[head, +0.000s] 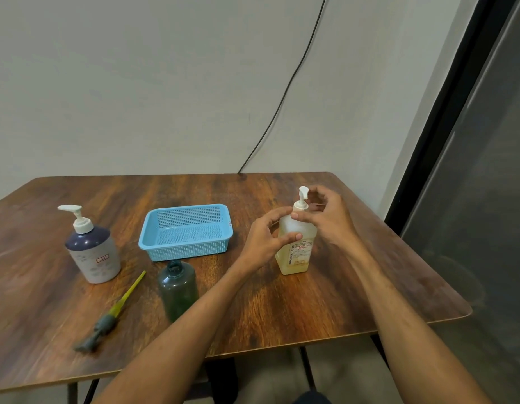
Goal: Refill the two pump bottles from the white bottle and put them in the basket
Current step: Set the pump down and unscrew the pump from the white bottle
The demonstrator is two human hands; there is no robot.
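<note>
The white translucent bottle (296, 252) with yellowish liquid and a white pump stands upright at the right of the table. My left hand (267, 237) grips its shoulder. My right hand (326, 214) holds the pump collar at its neck. A dark green bottle (177, 287) stands open, without a pump, near the middle front. Its grey pump with a yellow-green tube (113, 313) lies flat on the table to the left. A grey and navy pump bottle (92, 252) stands at the left with its pump on. The blue basket (153, 243) sits empty in the middle.
The wooden table (369, 287) has a rounded front right corner close to my right forearm. A black cable (282, 97) runs down the wall behind the table. A dark glass panel (471, 199) stands at the right.
</note>
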